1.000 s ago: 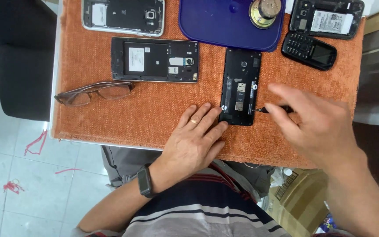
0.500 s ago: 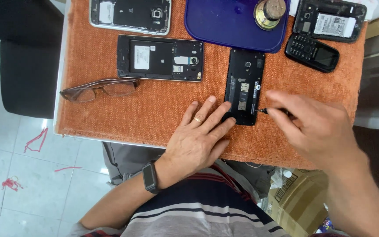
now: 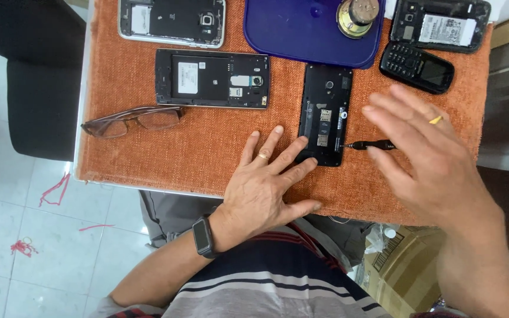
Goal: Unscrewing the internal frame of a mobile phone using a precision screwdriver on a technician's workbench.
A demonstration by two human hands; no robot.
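Orange cloth (image 3: 207,147): covers the table top. Glasses (image 3: 131,121): brown frame, lying near the cloth's left edge. Opened phone (image 3: 212,78): black, back off, lying crosswise just above the glasses. Second opened phone (image 3: 172,20): silver-rimmed, at the top edge, partly cut off. Blue lid (image 3: 301,35): flat, rounded corners, bearing a small round brass-coloured part (image 3: 357,15). Third opened phone (image 3: 440,23): top right corner. Keypad phone (image 3: 416,68): small, black, just below it. Cardboard box (image 3: 402,265): on the floor, lower right.

An orange woven mat (image 3: 207,141) bears black opened phones (image 3: 325,115), a deep blue lid (image 3: 301,35) and seemingly brownish-framed glasses (image 3: 131,121).
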